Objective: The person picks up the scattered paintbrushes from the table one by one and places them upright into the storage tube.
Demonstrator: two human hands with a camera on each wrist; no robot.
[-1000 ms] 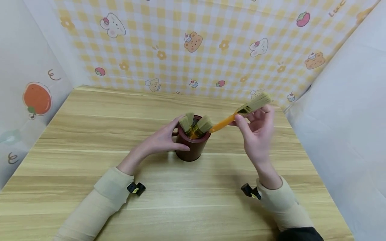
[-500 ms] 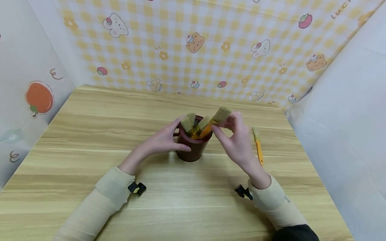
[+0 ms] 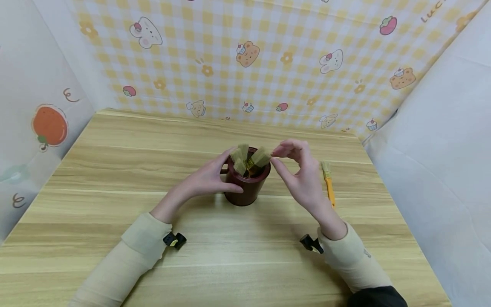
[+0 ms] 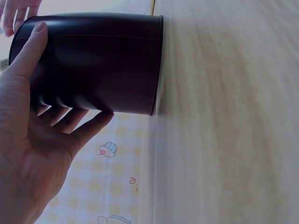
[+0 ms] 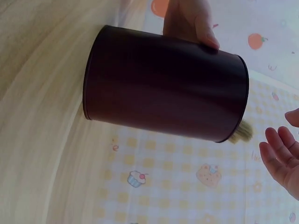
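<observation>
A dark brown cylindrical cup point(image 3: 245, 192) stands upright on the table, several flat paintbrushes point(image 3: 262, 157) leaning in it with bristles up. From its left side my left hand point(image 3: 205, 175) grips the cup; the left wrist view shows the thumb over the near wall and the other fingers point(image 4: 91, 128) round the far side. My right hand point(image 3: 301, 175) hovers right of the rim, beside the bristles. Its thumb and fingers are apart, lightly bent, with nothing held in the right wrist view. Inside the cup the brush handles are mostly hidden.
Another paintbrush point(image 3: 327, 181) with an orange handle lies on the wooden table point(image 3: 238, 264), just behind my right wrist. A yellow checked cloth point(image 3: 215, 55) hangs along the back edge, and a white sheet point(image 3: 441, 140) borders the right side.
One second ago my right hand held an orange-handled paintbrush right of the cup. It moved left and lowered the brush into the cup, then let go. My left hand keeps its grip.
</observation>
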